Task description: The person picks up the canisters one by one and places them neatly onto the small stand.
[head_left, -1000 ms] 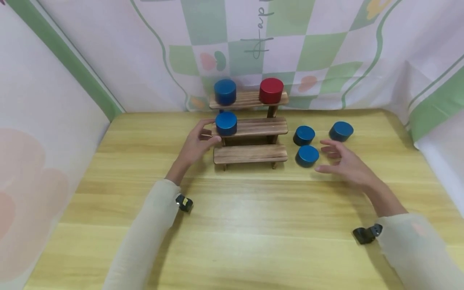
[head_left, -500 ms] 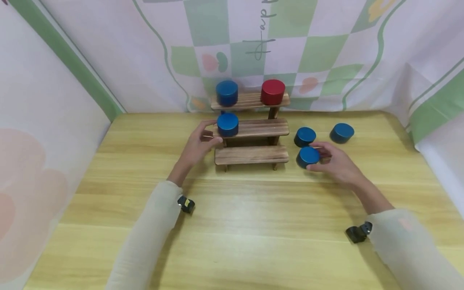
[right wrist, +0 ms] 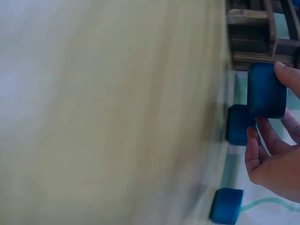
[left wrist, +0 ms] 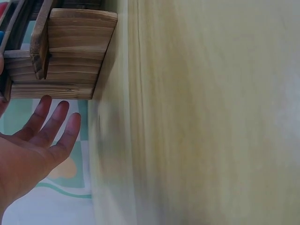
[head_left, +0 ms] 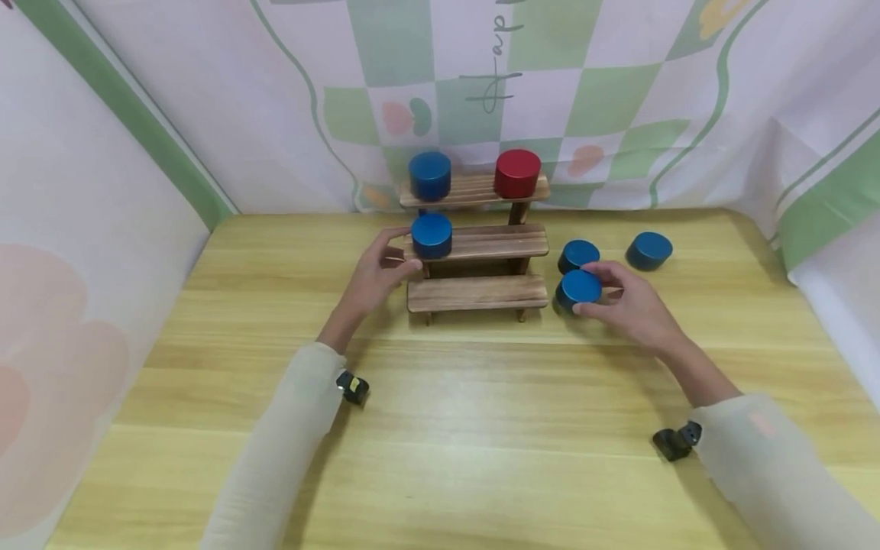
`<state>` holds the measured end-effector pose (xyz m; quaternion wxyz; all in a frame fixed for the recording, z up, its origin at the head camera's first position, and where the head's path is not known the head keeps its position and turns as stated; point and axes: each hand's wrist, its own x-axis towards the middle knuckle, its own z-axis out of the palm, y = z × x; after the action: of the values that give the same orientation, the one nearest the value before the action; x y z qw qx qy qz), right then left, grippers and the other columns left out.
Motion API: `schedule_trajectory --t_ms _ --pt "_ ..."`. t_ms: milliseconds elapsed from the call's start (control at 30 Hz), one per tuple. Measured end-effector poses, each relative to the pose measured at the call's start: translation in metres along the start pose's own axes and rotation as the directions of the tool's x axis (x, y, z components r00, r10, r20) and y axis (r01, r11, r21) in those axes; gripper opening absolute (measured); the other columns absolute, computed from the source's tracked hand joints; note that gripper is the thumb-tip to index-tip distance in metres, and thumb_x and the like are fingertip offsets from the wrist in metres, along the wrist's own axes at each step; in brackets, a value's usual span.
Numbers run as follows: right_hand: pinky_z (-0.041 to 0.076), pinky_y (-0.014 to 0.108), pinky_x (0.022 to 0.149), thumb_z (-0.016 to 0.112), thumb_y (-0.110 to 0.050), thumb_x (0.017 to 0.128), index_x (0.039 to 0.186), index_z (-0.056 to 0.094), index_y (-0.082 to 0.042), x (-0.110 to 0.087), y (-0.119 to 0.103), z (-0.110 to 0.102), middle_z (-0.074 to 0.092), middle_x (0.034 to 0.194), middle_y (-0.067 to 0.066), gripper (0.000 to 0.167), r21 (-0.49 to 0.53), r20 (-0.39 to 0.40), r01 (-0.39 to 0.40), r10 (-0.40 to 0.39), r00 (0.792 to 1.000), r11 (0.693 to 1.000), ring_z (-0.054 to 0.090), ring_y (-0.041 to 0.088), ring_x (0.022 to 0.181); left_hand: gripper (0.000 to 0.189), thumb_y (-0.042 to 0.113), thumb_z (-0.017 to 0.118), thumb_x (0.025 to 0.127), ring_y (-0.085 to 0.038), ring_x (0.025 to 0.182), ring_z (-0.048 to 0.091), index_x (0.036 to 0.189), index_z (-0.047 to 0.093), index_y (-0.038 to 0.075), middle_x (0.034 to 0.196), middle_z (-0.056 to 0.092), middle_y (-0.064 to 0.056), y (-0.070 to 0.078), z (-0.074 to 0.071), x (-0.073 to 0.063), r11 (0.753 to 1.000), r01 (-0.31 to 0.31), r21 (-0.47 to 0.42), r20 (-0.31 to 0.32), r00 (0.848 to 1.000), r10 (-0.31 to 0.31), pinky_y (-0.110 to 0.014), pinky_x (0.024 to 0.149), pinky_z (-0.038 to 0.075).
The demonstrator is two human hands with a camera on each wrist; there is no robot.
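Note:
A three-step wooden stand [head_left: 481, 294] carries a blue cylinder [head_left: 430, 176] and a red cylinder [head_left: 517, 174] on its top step. Another blue cylinder [head_left: 431, 236] sits at the left of its middle step. My left hand [head_left: 373, 276] grips that step's left end with thumb in front and index finger behind; its other fingers [left wrist: 61, 124] stretch out free. Thumb and fingers of my right hand [head_left: 635, 309] pinch a blue cylinder [right wrist: 266, 90], held upright just off the table, right of the stand. Part of the left thumb and index finger falls outside the left wrist view.
Two more blue cylinders stand on the table: one [head_left: 578, 255] just behind the held one, the other [head_left: 649, 250] farther right. A patterned curtain [head_left: 467, 107] hangs close behind the stand. The light wooden table [head_left: 454, 428] stretches out in front.
My right hand has come in from the right, taken hold of the front blue cylinder, lifted it slightly and shifted it a little left. My left hand stays at the stand.

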<state>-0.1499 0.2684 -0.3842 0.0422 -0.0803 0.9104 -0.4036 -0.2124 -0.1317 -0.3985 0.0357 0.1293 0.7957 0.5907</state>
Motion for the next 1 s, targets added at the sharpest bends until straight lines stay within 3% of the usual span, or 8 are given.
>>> schedule_trajectory --t_ms 267,633,1000 --pt "0.039 0.044 0.094 0.078 -0.024 0.089 0.147 0.041 -0.001 0.005 -0.031 -0.008 0.05 0.139 0.024 0.072 0.053 -0.09 0.002 0.003 0.996 0.999 0.047 0.036 0.126 0.054 0.03 0.07 0.096 -0.034 0.111 0.06 0.145 0.049 0.02 0.129 0.055 -0.019 -0.001 -0.001 0.0 1.0 -0.006 -0.011 0.003 1.0 0.006 -0.049 0.081 0.057" --pt "0.038 0.029 0.09 0.08 -0.023 0.087 0.138 0.05 -0.002 0.015 -0.054 -0.011 0.057 0.128 0.014 0.062 0.04 -0.224 0.08 -0.069 0.972 0.996 0.048 0.021 0.114 0.054 0.027 0.071 0.096 -0.036 0.11 0.06 0.145 0.049 0.019 0.125 0.056 -0.019 -0.003 0.001 0.003 1.0 0.002 -0.031 0.0 1.0 -0.002 -0.053 0.082 0.056" --pt "0.039 0.031 0.096 0.079 -0.026 0.089 0.14 0.049 -0.003 0.029 -0.081 -0.006 0.055 0.131 0.014 0.063 0.064 -0.245 0.108 -0.09 0.965 0.992 0.048 0.025 0.118 0.056 0.03 0.069 0.097 -0.036 0.112 0.059 0.148 0.046 0.023 0.129 0.055 -0.021 0.002 0.001 0.001 0.998 0.043 -0.045 0.01 0.999 -0.042 -0.054 0.085 0.054"
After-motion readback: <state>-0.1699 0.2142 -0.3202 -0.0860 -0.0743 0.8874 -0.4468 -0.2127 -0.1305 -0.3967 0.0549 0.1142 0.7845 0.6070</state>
